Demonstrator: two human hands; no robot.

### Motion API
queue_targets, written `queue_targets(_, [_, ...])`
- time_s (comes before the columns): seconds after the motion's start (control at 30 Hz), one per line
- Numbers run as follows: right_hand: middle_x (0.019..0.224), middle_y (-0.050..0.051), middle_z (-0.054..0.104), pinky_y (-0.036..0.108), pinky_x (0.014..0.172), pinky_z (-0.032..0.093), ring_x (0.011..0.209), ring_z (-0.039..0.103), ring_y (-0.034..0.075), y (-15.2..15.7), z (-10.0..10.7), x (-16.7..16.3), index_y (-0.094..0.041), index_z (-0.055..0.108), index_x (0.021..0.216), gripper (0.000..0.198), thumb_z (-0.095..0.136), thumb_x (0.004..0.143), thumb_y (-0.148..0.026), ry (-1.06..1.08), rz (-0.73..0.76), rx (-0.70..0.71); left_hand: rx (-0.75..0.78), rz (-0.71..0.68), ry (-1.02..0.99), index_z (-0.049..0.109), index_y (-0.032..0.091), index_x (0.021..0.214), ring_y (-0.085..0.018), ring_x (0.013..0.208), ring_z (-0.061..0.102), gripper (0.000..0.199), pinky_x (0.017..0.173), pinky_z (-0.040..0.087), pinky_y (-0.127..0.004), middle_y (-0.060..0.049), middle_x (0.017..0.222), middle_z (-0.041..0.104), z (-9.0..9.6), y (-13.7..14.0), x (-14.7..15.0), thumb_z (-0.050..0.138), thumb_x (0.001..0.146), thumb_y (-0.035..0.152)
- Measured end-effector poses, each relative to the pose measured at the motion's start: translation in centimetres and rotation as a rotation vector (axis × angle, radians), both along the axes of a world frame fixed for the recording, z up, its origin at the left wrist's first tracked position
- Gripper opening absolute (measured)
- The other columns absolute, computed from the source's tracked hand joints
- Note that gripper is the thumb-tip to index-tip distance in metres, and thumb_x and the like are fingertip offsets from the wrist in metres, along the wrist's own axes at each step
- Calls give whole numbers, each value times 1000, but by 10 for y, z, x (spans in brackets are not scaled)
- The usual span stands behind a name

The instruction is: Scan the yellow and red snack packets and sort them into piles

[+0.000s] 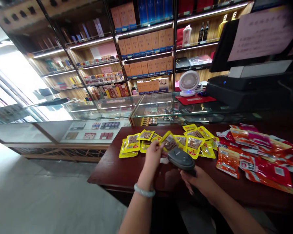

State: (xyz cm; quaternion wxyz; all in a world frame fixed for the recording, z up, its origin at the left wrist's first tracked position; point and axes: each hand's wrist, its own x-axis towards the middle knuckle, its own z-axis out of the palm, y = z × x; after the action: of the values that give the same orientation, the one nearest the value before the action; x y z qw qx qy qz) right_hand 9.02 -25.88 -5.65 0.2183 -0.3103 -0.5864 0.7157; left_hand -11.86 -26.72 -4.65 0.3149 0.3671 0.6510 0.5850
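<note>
1. Dark red table (114, 172): right side runs out of frame; one; bare top from left corner across to the left forearm.
2. Left yellow snack packets (132, 143): overlapping, some partly covered; at least four; lying left of and behind the left hand, bare table in front.
3. Left hand (154, 151): forearm cut off at bottom; fingers pinching the held packet's left side; one pale bangle (144, 191) on wrist.
4. Held yellow packet (169, 141): print blurred, lower part behind scanner head; one, tilted, between the two yellow groups.
5. Barcode scanner (182, 159): handle mostly hidden; one; contact with packet, can't tell.
6. Right hand (197, 179): fingers wrapped around scanner handle, partly hidden; forearm cut off.
7. Right yellow snack packets (194, 143): overlapping; roughly seven; just beside the pouches.
8. Orange-and-red pouches (228, 162): heaped, cut off at right; more than five, exact count unclear; nearest lies near front edge.
</note>
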Motion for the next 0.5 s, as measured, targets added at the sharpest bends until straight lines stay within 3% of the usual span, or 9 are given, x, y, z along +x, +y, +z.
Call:
queue_targets(0.1, [47,-10,47,22,40,35,37,41,8,2,-6,1,-20,54,91,56,75,70,-68,31,-58,-50,-56,-9,278,61,20,99,-16,67,67,26,67,51,-27,-1,76,69,14,19,-5,64,84,42])
queue_targets(0.2, [48,-11,46,21,39,35,37,40,7,4,-7,0,-20,53,90,55,76,70,-65,65,-44,-73,-278,290,708,63,19,97,-24,91,67,28,81,49,-34,-9,92,71,28,12,-36,56,90,45])
queue_targets(0.3, [49,-11,46,21,39,35,37,40,7,5,-3,-3,-20,53,90,54,76,70,-65,89,-24,-76,-484,507,956,61,13,107,-32,111,60,43,94,44,-41,-18,111,67,38,5,-75,50,91,52])
queue_targets(0.4, [50,-11,47,20,39,33,37,40,7,5,2,-6,-20,53,89,56,76,69,-67,80,16,-73,-651,497,1038,63,10,111,-37,117,55,63,97,42,-45,-23,122,62,43,11,-103,46,87,65])
queue_targets(0.5, [49,-10,48,20,39,34,37,41,7,5,3,-7,-20,51,85,54,75,70,-66,80,39,-54,-755,344,1070,65,9,113,-39,121,53,70,97,43,-46,-25,126,60,41,25,-116,51,80,70])
